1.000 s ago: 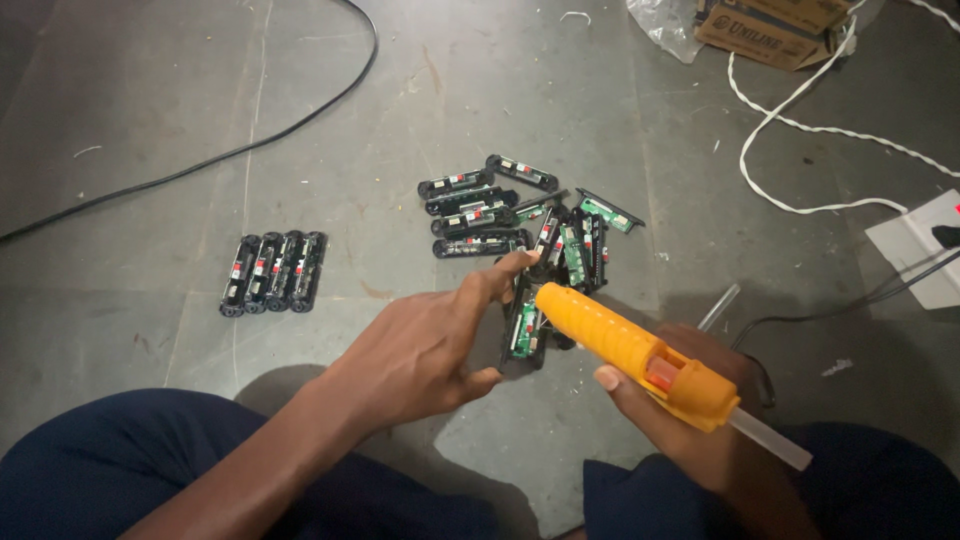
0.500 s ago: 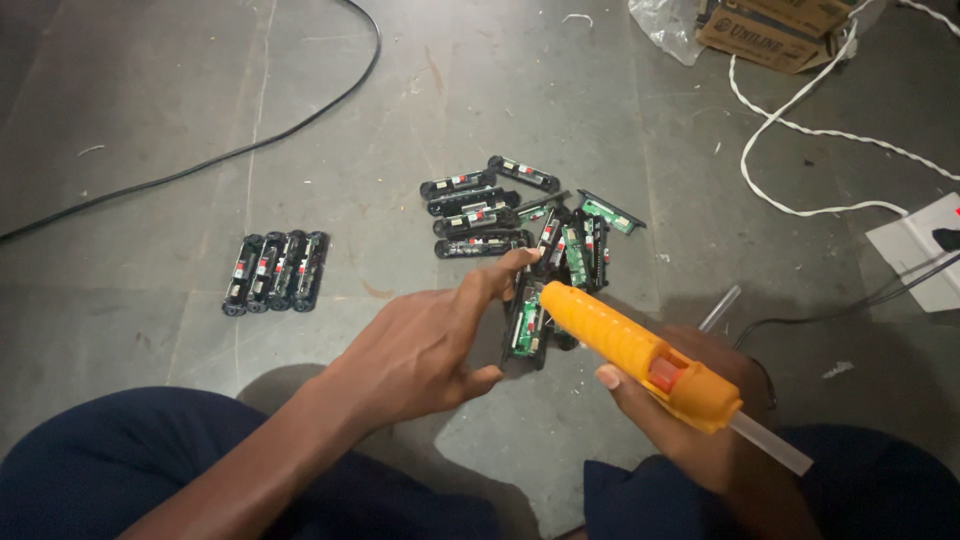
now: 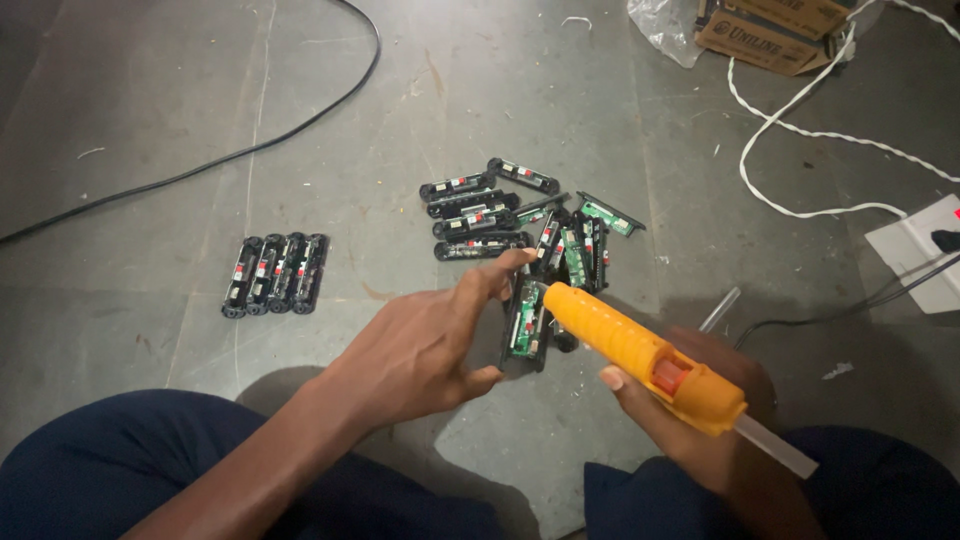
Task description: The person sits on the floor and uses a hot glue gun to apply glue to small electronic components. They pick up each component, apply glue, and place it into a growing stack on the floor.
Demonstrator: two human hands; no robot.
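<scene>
Two bare hands meet over a grey concrete floor (image 3: 300, 100). The left hand (image 3: 420, 345) has its grip pinched on a small black module with a green circuit board (image 3: 527, 325), index finger along the top edge and thumb under the lower end, so the piece stands tilted just above the floor. The right hand (image 3: 690, 410) has its grip wrapped tight around the handle of an orange glue gun (image 3: 640, 355). The gun's nozzle end touches, or sits right against, the upper right edge of the held module; the exact contact point is hidden by the gun body. A clear glue stick (image 3: 775, 445) pokes out of the back of the gun toward the lower right.

Just beyond the held module lies a loose pile of like black modules (image 3: 500, 215), some showing green boards, others showing red and white marks, lying crosswise and partly on top of one another. Well apart to the left, four modules lie side by side in a neat row (image 3: 275, 273), touching each other.

A thin clear stick (image 3: 720, 308) lies on the floor just right of the gun. A black cable (image 3: 250, 150) curves across the upper left. A white cord (image 3: 800, 130) loops at the upper right, near a cardboard box (image 3: 770, 30) with crumpled clear plastic beside it. A white power strip (image 3: 920, 250) sits at the right edge. Dark blue trouser legs (image 3: 110, 470) fill the bottom of the view.
</scene>
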